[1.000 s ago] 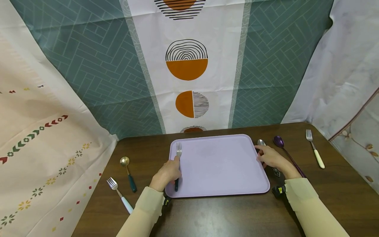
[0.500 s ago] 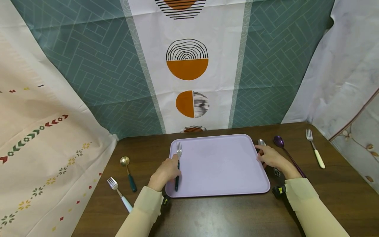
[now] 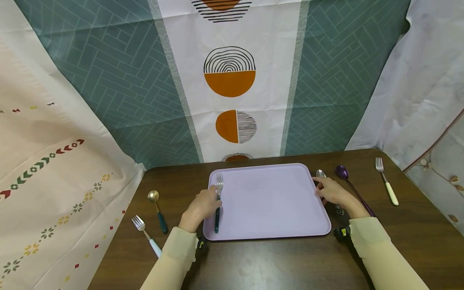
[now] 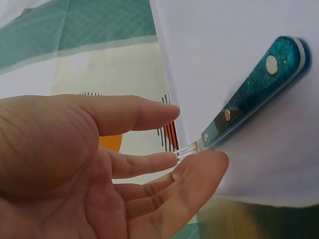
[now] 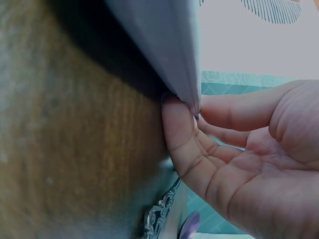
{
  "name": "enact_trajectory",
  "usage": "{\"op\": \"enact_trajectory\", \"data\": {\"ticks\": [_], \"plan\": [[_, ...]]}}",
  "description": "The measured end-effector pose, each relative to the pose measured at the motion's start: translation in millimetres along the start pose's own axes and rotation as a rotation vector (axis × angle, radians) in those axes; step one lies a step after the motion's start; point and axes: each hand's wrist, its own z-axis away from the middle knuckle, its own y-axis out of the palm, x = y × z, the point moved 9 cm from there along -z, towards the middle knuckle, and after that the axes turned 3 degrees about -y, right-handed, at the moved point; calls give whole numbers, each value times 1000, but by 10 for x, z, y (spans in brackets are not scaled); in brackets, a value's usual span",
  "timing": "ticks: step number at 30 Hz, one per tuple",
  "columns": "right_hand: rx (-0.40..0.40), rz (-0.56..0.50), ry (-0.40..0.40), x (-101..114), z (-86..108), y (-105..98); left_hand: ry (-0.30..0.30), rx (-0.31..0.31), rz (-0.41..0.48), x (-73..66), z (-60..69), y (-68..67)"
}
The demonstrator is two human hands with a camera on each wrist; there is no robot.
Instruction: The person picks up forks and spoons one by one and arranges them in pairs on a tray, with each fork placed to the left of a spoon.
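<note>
A lilac tray point(image 3: 270, 201) lies on the wooden table. Along its left side rests a fork with a teal handle point(image 3: 217, 221), tines toward the far edge. My left hand point(image 3: 203, 205) is over the tray's left edge, next to this fork. In the left wrist view, thumb and fingers are spread apart and the fork's riveted handle point(image 4: 254, 94) lies beyond them, outside the grasp. My right hand point(image 3: 333, 192) pinches the tray's right edge; the right wrist view has the thumb on one side of the rim point(image 5: 187, 74) and the fingers on the other.
Right of the tray are a silver spoon point(image 3: 320, 174), partly hidden by my right hand, a purple spoon point(image 3: 342, 172) and a fork with a cream handle point(image 3: 390, 193). To the left lie a gold spoon point(image 3: 154, 196) and a fork with a white handle point(image 3: 155, 246). Cloth hangs behind.
My left hand has drawn slightly left and loosened from the fork, which stays on the tray with more of its handle showing. The right hand has kept its place.
</note>
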Motion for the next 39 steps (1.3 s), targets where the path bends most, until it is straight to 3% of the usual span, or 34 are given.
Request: {"op": "enact_trajectory", "data": {"ticks": [9, 17, 26, 33, 39], "plan": [[3, 16, -5, 9, 5, -10, -5, -64, -34, 47, -27, -105], [5, 6, 6, 2, 8, -5, -39, -42, -8, 98, -22, -101], [14, 3, 3, -7, 1, -5, -28, -49, -11, 128, -15, -158], [19, -25, -48, -39, -27, -10, -57, -23, 82, 214, 27, -191], [12, -12, -14, -2, -11, -1, -63, -40, 40, 309, 56, -275]]}}
